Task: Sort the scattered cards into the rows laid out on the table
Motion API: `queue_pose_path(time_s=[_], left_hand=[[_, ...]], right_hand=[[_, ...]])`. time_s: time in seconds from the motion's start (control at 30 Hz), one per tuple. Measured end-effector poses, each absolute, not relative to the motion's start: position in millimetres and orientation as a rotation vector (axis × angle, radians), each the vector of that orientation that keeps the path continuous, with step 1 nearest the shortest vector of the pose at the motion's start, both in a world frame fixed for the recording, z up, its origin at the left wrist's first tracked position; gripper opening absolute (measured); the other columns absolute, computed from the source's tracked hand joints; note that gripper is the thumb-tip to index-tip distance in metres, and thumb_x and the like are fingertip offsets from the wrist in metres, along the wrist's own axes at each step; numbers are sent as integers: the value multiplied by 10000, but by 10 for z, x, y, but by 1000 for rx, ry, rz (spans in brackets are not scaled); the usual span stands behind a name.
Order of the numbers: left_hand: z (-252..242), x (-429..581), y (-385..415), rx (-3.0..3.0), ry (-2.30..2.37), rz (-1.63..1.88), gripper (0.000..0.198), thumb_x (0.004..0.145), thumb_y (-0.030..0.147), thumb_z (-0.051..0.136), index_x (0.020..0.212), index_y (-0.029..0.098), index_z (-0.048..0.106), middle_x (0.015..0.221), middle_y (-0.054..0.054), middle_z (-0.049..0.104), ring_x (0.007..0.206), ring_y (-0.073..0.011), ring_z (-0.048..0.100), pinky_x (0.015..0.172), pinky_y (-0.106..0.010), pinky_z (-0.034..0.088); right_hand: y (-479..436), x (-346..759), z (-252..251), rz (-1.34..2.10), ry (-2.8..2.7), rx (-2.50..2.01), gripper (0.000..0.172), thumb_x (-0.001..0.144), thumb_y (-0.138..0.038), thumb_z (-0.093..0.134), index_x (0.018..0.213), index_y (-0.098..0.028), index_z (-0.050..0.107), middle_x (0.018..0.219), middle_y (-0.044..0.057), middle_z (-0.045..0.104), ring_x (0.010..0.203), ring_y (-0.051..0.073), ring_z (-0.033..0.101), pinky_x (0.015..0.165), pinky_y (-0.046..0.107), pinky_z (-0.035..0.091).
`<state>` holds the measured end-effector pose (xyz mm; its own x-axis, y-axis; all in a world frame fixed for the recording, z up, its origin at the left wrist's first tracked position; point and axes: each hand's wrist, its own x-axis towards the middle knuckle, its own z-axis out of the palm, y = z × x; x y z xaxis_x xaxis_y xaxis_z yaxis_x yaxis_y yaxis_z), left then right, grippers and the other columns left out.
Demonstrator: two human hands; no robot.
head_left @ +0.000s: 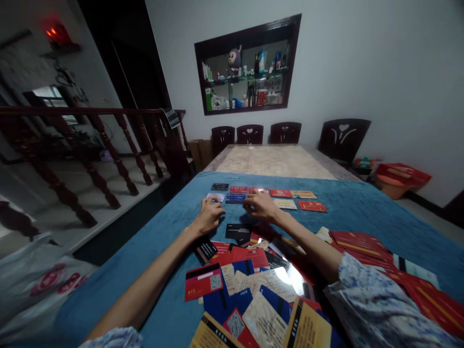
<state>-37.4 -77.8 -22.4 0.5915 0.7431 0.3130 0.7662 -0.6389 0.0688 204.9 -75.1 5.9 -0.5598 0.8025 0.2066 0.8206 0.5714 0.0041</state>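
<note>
My left hand (209, 215) rests beside a pale card (216, 197) at the left end of the nearer row, its fingers bent and apart. My right hand (261, 206) reaches over the same row. Its curled fingertips come down at the right edge of a blue card (236, 198), and whatever lies beneath the palm is hidden. Behind stand a black card (220, 187) and red cards (238, 190) in a farther row. A cream card (285, 204) and a red-and-gold card (312, 207) continue the nearer row rightward. Below my hands spreads a loose heap of cards (250, 258), several overlapping.
A blue cloth (163, 251) covers the near part of the long table. Red envelopes (358, 245) are piled at the right. Dark chairs (250, 133) line the far end. A wooden railing (108, 112) and a white plastic bag (39, 290) are on the left.
</note>
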Motion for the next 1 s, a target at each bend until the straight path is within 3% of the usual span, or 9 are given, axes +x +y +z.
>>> queue_pose_path(time_s=[0.3, 0.5, 1.0], left_hand=[[-260, -348, -1152, -2803, -1297, -521, 277, 870, 117, 528, 973, 236, 756, 1002, -71, 719, 1260, -314, 423, 1037, -518, 300], [-323, -310, -1215, -2866, -1381, -617, 244, 885, 195, 580, 1059, 250, 742, 1131, -61, 719, 1327, -327, 380, 1078, -541, 279], [-364, -345, -1153, -3060, -1396, -469, 292, 824, 266, 714, 1113, 232, 731, 1253, -64, 676, 1368, -346, 340, 1104, -590, 254]], right_hand=[[-926, 2086, -98, -19, -2631, -1165, 152, 809, -253, 635, 905, -224, 749, 946, 65, 733, 1015, 247, 553, 842, 352, 332], [-1013, 2092, -99, 54, -2701, -1127, 161, 784, -284, 657, 892, -213, 752, 935, 60, 729, 973, 239, 572, 793, 327, 363], [-866, 2116, -304, 109, -2730, -905, 205, 753, -255, 659, 923, -192, 754, 874, 65, 701, 836, 201, 567, 818, 323, 386]])
